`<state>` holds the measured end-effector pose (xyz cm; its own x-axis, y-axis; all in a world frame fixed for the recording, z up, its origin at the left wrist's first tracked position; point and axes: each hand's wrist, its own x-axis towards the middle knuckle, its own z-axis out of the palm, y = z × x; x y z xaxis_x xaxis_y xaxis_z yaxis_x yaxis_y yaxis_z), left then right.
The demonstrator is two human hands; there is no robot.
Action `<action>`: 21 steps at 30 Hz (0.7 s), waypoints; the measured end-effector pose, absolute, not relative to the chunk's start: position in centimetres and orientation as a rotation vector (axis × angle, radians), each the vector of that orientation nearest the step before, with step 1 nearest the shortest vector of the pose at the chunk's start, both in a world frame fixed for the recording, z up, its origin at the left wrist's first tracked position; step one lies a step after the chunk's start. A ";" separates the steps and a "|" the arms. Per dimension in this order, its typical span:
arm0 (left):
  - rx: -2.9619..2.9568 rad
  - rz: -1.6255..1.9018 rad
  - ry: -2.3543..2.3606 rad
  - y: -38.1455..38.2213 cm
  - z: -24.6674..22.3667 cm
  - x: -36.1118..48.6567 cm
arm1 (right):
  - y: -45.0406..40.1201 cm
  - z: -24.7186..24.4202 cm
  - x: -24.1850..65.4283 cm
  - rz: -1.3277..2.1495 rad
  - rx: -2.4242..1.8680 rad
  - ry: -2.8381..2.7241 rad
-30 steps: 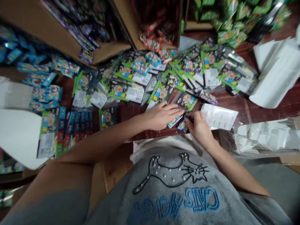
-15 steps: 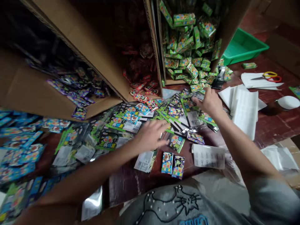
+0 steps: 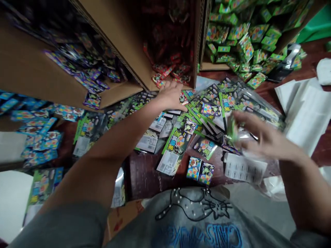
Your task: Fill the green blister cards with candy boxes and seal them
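- Table [image 3: 142, 179] bore open cartons [image 3: 113, 24] along its far side
- Right hand [image 3: 265, 139], blurred, pinched a green packet [image 3: 233, 129]; a light hold at the edges seemed best
- Left hand [image 3: 170, 96] lay by the red packets [image 3: 182, 70] at one carton's mouth, fingers spread; any grip there could not be told; a gentle touch suited such loose pieces
- Blue packet [image 3: 193, 168] and purple packet [image 3: 206, 173] lay side by side near the front edge
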<state>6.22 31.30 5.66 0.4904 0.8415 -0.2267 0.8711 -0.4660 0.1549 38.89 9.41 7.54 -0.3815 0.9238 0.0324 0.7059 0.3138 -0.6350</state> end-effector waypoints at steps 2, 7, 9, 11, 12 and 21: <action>2.494 -0.186 1.425 30.8 5.6 6.3 | 2.9 7.8 36.5 1.314 -1.203 -2.219; 2.545 -0.288 1.324 31.5 5.5 6.6 | -3.8 5.6 34.3 1.367 -1.236 -2.266; 2.559 -0.411 1.240 31.9 5.6 6.6 | -3.5 4.4 35.2 1.216 -1.306 -2.323; 2.591 -0.516 1.148 31.8 5.8 6.5 | -2.6 3.6 36.1 1.080 -1.357 -2.413; 2.617 -0.565 1.109 31.6 6.1 6.4 | -2.1 3.3 36.5 1.029 -1.370 -2.461; 2.750 0.014 1.252 24.7 12.5 6.9 | -2.7 3.1 36.6 0.755 -1.448 -2.617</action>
<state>6.86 24.66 12.53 0.6578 0.7520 -0.0413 0.7509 -0.6507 0.1131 36.59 -2.67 3.15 -0.5581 0.8097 -0.1814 0.7819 0.4400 -0.4416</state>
